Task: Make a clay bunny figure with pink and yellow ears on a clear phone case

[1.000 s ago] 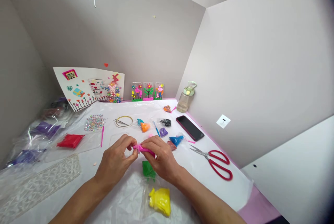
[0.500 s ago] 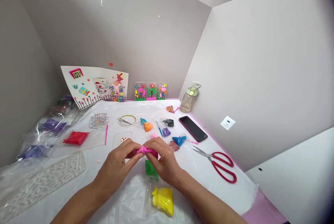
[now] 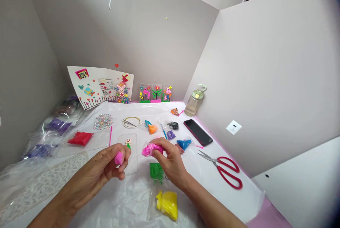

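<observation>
Between the fingers of my left hand (image 3: 106, 164) is a small piece of pink clay (image 3: 118, 158). My right hand (image 3: 170, 160) grips a plastic bag of pink clay (image 3: 152, 149), its gathered neck toward the left. The two hands are apart. Behind and partly under my left hand lies a clear case (image 3: 132, 162) with a small clay figure (image 3: 128, 143), pale-headed and green-bodied. Below my right hand are a bag of green clay (image 3: 156, 172) and a bag of yellow clay (image 3: 167, 204).
Red-handled scissors (image 3: 221, 166), a phone (image 3: 198, 132) and a bottle (image 3: 195, 101) line the right side. Blue clay (image 3: 183, 144), orange clay (image 3: 152, 129) and purple clay (image 3: 171, 135) lie behind my hands. Left are red clay (image 3: 80, 138) and rhinestones (image 3: 103, 121).
My hands have separated; the left has moved left with a small pink clay piece pulled from the bag, while the right keeps the bag. The clear case and figure show more now.
</observation>
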`<state>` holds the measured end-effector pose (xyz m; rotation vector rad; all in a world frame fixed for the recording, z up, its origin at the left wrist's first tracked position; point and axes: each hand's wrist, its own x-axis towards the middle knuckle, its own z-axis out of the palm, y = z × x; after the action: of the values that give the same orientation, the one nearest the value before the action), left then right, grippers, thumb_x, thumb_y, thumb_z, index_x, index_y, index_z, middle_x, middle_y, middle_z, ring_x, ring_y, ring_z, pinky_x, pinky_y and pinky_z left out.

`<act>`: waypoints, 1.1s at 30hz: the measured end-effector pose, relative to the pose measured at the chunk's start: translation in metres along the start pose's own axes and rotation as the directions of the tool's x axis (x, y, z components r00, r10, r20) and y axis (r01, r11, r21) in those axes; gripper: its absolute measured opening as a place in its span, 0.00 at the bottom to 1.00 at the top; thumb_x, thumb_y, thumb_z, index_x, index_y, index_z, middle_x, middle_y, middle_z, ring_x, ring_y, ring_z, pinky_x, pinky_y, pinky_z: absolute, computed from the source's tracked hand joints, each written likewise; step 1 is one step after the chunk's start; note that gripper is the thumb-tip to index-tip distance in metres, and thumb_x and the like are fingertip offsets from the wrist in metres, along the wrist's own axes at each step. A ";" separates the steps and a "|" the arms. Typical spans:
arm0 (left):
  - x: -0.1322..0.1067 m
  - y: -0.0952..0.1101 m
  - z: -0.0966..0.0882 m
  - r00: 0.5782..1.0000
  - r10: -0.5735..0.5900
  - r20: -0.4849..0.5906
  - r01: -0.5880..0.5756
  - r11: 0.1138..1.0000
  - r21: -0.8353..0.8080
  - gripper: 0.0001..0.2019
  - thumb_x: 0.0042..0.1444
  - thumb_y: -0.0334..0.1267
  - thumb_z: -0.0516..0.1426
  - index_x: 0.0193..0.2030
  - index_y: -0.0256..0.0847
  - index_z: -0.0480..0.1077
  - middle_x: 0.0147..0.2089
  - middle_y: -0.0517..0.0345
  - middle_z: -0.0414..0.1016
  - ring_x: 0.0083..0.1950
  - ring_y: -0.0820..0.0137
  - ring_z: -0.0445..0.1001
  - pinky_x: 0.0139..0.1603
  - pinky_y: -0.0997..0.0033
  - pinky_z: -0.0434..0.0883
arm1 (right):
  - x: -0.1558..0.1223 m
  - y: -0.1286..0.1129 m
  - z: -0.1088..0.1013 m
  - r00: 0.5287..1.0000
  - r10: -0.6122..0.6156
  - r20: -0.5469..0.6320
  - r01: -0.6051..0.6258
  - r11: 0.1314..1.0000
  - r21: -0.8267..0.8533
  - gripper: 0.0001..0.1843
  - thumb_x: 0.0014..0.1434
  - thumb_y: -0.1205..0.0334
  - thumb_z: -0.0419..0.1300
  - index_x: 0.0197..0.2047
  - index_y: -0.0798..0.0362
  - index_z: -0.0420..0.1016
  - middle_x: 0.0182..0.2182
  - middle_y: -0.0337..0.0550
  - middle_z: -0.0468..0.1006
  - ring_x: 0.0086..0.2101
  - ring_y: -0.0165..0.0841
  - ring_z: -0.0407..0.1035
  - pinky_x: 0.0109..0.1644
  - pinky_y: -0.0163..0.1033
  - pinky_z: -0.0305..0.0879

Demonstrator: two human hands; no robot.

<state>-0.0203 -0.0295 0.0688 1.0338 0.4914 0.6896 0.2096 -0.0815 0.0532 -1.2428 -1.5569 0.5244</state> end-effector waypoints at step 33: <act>0.005 -0.033 0.028 0.869 0.494 -0.005 -0.116 0.214 0.970 0.08 0.65 0.41 0.56 0.47 0.49 0.75 0.43 0.57 0.78 0.37 0.65 0.76 0.36 0.70 0.65 | -0.014 -0.001 0.016 0.944 -0.278 0.177 0.322 0.895 -0.309 0.07 0.69 0.68 0.54 0.44 0.52 0.73 0.39 0.48 0.80 0.41 0.37 0.72 0.45 0.41 0.70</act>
<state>0.0107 -0.0541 0.0507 2.2936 1.0894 0.9488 0.1940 -0.0908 0.0420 -1.2003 -1.9667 0.1416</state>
